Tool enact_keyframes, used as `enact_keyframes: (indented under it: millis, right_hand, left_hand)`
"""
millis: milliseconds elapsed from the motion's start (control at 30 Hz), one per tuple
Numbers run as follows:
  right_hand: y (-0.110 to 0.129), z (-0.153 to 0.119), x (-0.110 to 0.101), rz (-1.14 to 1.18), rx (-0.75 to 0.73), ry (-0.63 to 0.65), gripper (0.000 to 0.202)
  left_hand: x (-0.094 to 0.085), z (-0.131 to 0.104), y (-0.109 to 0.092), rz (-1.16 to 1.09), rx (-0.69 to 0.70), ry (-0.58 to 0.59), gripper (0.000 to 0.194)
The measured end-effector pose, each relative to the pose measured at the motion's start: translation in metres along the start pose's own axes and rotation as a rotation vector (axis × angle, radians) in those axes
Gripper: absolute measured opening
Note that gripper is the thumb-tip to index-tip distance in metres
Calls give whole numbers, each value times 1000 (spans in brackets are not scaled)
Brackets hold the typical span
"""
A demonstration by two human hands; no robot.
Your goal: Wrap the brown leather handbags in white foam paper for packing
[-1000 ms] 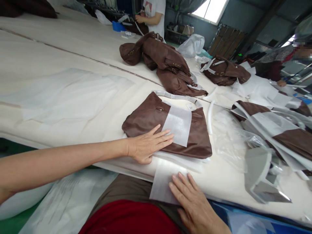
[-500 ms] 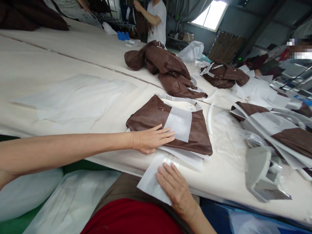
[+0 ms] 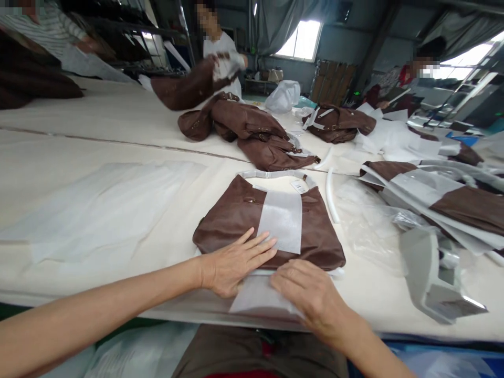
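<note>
A brown handbag [image 3: 224,220] lies flat on the table before me, its handle [image 3: 271,174] wrapped in pale padding and a white tag [image 3: 298,187] by the handle. Down the middle of its front runs a white paper strip [image 3: 282,220]. My left hand [image 3: 238,262] is spread flat over the bag's lower front, fingertips on the strip's edge. Below the bag's bottom edge, my right hand [image 3: 309,289] has its fingers bent and pressed together on a white paper sheet [image 3: 255,296]. Its fingertips are partly hidden.
A grey tape dispenser [image 3: 429,273] and plastic film [image 3: 370,231] are at the right, beside paper-wrapped brown bags [image 3: 468,210]. More brown bags [image 3: 252,123] lie behind. White tissue sheets [image 3: 102,199] cover the left. Across the table a person [image 3: 226,52] handles another bag [image 3: 185,86].
My right hand has moved up toward the bag's bottom edge with the paper sheet, its fingers now curled. My left hand stays on the bag. The person opposite has swung a bag over the table.
</note>
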State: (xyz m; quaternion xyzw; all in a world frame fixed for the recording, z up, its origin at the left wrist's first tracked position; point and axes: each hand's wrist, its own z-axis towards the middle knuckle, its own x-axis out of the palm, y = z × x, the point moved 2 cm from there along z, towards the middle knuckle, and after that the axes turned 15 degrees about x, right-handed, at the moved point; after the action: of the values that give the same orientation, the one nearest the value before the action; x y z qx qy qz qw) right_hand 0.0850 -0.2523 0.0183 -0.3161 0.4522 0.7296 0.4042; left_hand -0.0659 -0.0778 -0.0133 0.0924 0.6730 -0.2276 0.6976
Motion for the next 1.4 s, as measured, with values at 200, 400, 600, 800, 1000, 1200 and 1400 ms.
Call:
enact_keyframes:
  millis: [200, 400, 600, 800, 1000, 1200, 1400]
  right_hand:
    - [-49, 45, 9, 29, 394, -169, 39]
    - [-70, 44, 41, 87, 680, -263, 39]
    - [-71, 45, 51, 27, 897, -326, 36]
    - [-72, 51, 53, -37, 1004, -288, 35]
    - [-71, 51, 54, 2, 1009, -252, 29]
    - [-81, 54, 49, 220, 1106, -387, 21]
    - [-80, 34, 29, 686, 1154, -816, 21]
  left_hand:
    - [4, 4, 2, -65, -166, -203, 57]
    - [7, 16, 3, -196, -403, -498, 34]
    - [6, 20, 13, -51, -675, -556, 35]
    - [-5, 23, 10, 65, -641, -740, 19]
    - [6, 34, -9, 300, -231, -578, 39]
    - [37, 44, 8, 475, -302, -257, 73]
    - [38, 49, 10, 473, -298, -308, 58]
